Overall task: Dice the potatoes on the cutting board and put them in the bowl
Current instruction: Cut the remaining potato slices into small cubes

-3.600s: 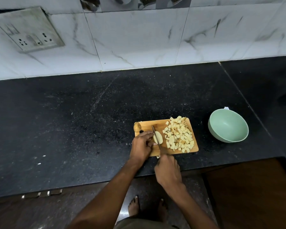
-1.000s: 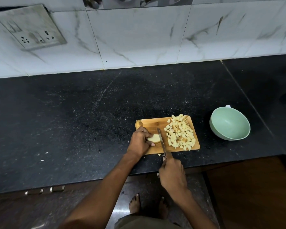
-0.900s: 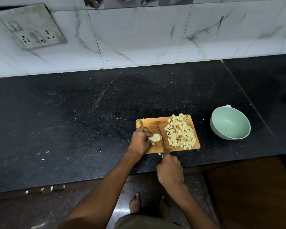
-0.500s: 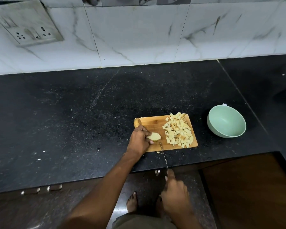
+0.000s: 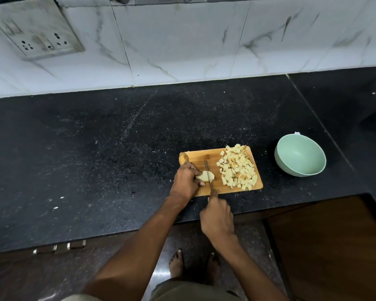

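Note:
A wooden cutting board (image 5: 206, 157) lies near the counter's front edge. On its left part sits a peeled potato piece (image 5: 204, 176), and my left hand (image 5: 185, 181) grips it between fingers and thumb. My right hand (image 5: 217, 216) holds a knife (image 5: 208, 173) by the handle, with the blade across the potato piece. A heap of diced potato cubes (image 5: 237, 168) covers the board's right half. An empty pale green bowl (image 5: 300, 157) stands to the right of the board.
The black speckled counter (image 5: 117, 148) stretches left and behind the board, against a white marble-tiled wall with a socket plate (image 5: 37, 38). The counter's front edge runs just below the board. My bare feet (image 5: 193, 263) stand on the dark floor.
My right hand had pulled the knife back off the board toward me; it has now come forward and set the blade on the potato piece. My left hand has stayed on the potato.

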